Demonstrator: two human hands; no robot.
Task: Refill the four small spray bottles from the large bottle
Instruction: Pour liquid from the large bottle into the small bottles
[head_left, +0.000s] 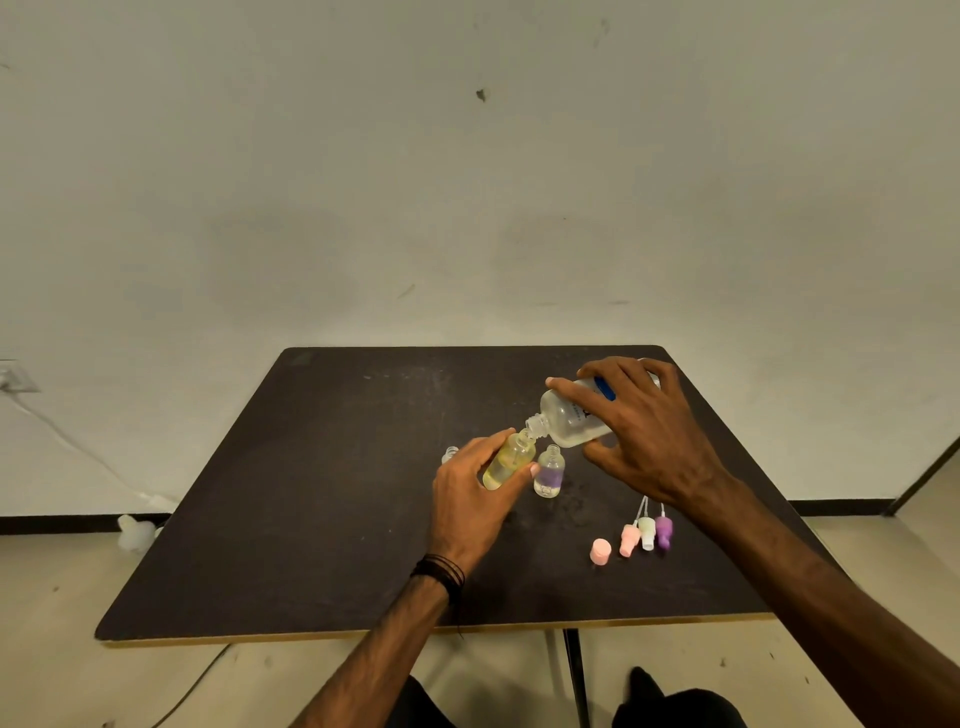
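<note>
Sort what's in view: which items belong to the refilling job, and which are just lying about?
Job:
large bottle, in right hand
yellow bottle, in left hand
purple bottle
clear bottle, partly hidden
spray tops
pink cap

Lying about:
white lump on floor
wall cable

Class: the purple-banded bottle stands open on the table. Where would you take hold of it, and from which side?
Probably the body of the purple-banded bottle, from its right. It stands upright, the neck must stay clear for pouring, and the left hand with the yellow bottle crowds its left.
</note>
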